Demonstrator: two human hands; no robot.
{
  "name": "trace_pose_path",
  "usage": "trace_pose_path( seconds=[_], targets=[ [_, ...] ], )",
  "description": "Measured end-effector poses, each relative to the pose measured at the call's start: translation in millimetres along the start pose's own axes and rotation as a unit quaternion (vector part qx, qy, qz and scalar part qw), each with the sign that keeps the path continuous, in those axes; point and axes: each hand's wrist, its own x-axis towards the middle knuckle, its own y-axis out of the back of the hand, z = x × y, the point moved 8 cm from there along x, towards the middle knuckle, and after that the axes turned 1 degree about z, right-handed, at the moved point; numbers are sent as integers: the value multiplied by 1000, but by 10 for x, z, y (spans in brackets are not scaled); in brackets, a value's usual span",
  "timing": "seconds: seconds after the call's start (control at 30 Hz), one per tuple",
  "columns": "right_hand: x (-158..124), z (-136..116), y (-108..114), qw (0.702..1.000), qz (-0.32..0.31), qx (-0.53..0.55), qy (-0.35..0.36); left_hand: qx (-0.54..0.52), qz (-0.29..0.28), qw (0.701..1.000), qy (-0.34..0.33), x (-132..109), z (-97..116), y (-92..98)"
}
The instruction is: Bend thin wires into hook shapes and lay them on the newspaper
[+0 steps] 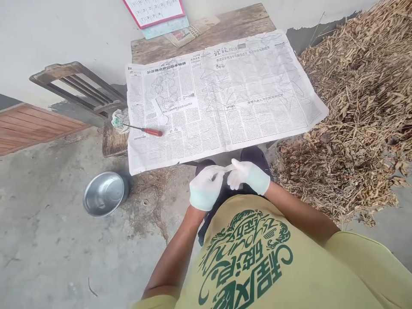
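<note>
Gloved hands touched mid-frame
White-gloved right hand (pixel 247 176) pinched a glove fingertip (pixel 226 168) of the left hand (pixel 206 188), pointing rightward; left fingers loosely curled, empty.

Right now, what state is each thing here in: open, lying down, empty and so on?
newspaper: spread open, flat on the table.
screwdriver: lying on the newspaper's left edge, untouched.
metal bowl: upright, empty.
wooden frame: tilted, leaning.
left hand: gloved, fingertips meeting the right hand.
right hand: gloved, over the lap.
dry stalks: heaped loosely.
</note>
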Motion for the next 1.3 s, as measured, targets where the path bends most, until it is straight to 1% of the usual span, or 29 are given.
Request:
trace_pose_path(
  seconds=[0.03, 0.07, 0.1, 0.13, 0.17, 0.23, 0.3, 0.33, 0.4, 0.53, 0.67, 0.73, 0.77, 0.8, 0.87, 0.93, 0.97, 1.0, 1.07, 1.13, 1.23, 1.3],
  targets=[
    [-56, -91, 58, 998, 27, -41, 39, -40, 15, 997, 69, -29, -97, -19],
    [-133, -201, 107, 991, 56, -86, 84, -77, 15, 989, 125, -60, -174, -62],
    [-221, -315, 130, 979, 76, -133, 131, -110, 7, 979, 169, -88, -227, -112],
    [-302, -397, 117, 967, 80, -183, 159, -132, -4, 971, 199, -110, -255, -157],
    [-369, -450, 111, 953, 89, -233, 171, -144, -14, 965, 218, -125, -264, -186],
    [-451, -509, 104, 923, 117, -323, 171, -144, -29, 961, 234, -140, -239, -203],
    [-471, -527, 109, 906, 147, -362, 163, -151, -40, 957, 243, -148, -193, -207],
    [-464, -525, 112, 906, 158, -358, 160, -163, -46, 954, 249, -151, -171, -214],
    [-436, -505, 120, 920, 171, -315, 156, -196, -55, 943, 262, -151, -140, -244],
    [-395, -471, 111, 942, 170, -241, 158, -231, -58, 932, 274, -129, -152, -305],
    [-375, -440, 112, 950, 166, -220, 146, -223, -69, 929, 287, -132, -217, -347],
    [-365, -434, 150, 943, 186, -235, 147, -229, -84, 923, 297, -145, -233, -376],
    [-362, -440, 174, 932, 202, -260, 154, -233, -92, 921, 299, -150, -231, -392],
    [-362, -454, 196, 914, 220, -297, 167, -235, -101, 920, 297, -153, -224, -408],
    [-367, -487, 213, 865, 249, -385, 202, -229, -113, 922, 289, -159, -206, -434],
    [-369, -499, 195, 819, 262, -455, 231, -212, -116, 929, 281, -170, -191, -451],
    [-369, -496, 189, 806, 266, -472, 236, -203, -113, 931, 280, -179, -187, -457],
    [-368, -490, 188, 802, 271, -477, 237, -197, -110, 933, 280, -191, -183, -463],
    [-367, -485, 201, 814, 282, -454, 226, -191, -102, 935, 279, -214, -168, -479],
    [-354, -481, 214, 844, 286, -403, 210, -193, -100, 936, 278, -230, -149, -500],
    [-300, -462, 230, 887, 273, -322, 189, -211, -101, 928, 290, -242, -157, -533],
    [-256, -438, 244, 905, 255, -291, 177, -233, -99, 917, 309, -246, -200, -547]
  ],
)
